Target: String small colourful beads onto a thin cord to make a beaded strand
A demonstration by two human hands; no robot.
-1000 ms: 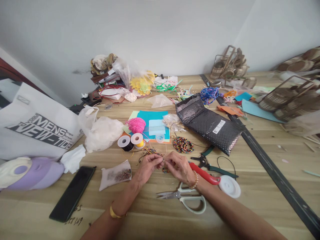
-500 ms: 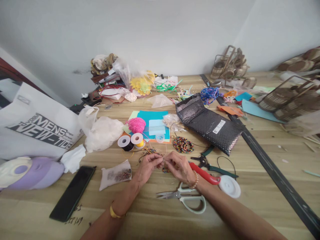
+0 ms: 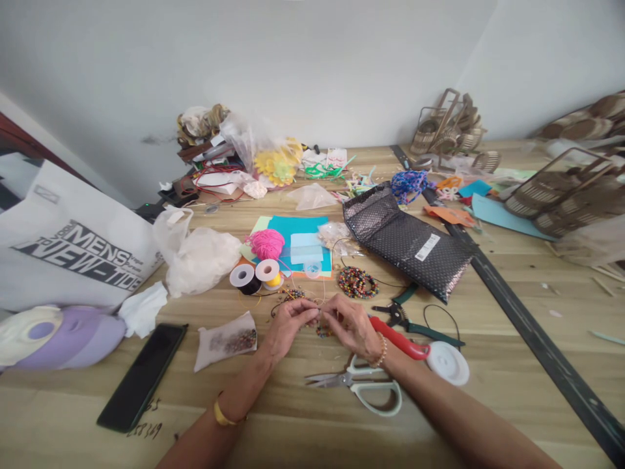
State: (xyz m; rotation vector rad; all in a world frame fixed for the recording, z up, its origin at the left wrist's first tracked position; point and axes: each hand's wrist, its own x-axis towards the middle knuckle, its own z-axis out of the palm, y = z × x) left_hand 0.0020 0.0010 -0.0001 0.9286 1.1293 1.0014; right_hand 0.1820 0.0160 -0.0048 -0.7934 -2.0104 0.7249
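Note:
My left hand (image 3: 287,327) and my right hand (image 3: 352,327) meet over the table, each with thumb and forefinger pinched together. Between their fingertips is a thin pale cord (image 3: 324,286), which loops up behind them; the exact spot they grip is too small to make out. Loose beads (image 3: 294,295) lie just beyond my left fingers. A few strung beads (image 3: 323,332) hang or rest below the fingertips, partly covered by my right hand. Further right is a coiled strand of coloured beads (image 3: 358,283). Scissors (image 3: 349,380) with pale handles lie nearest my right wrist.
Left of my hands are a small bead bag (image 3: 227,342), a phone (image 3: 142,378), thread spools (image 3: 245,279) and pink yarn (image 3: 266,245). On the right lie red-handled pliers (image 3: 400,339), a white spool (image 3: 448,363) and a black bubble mailer (image 3: 410,241). Baskets (image 3: 446,127) stand behind.
My fingertips have drawn slightly apart, with small shifts of the right hand's fingers. Everything else on the table stays where it was.

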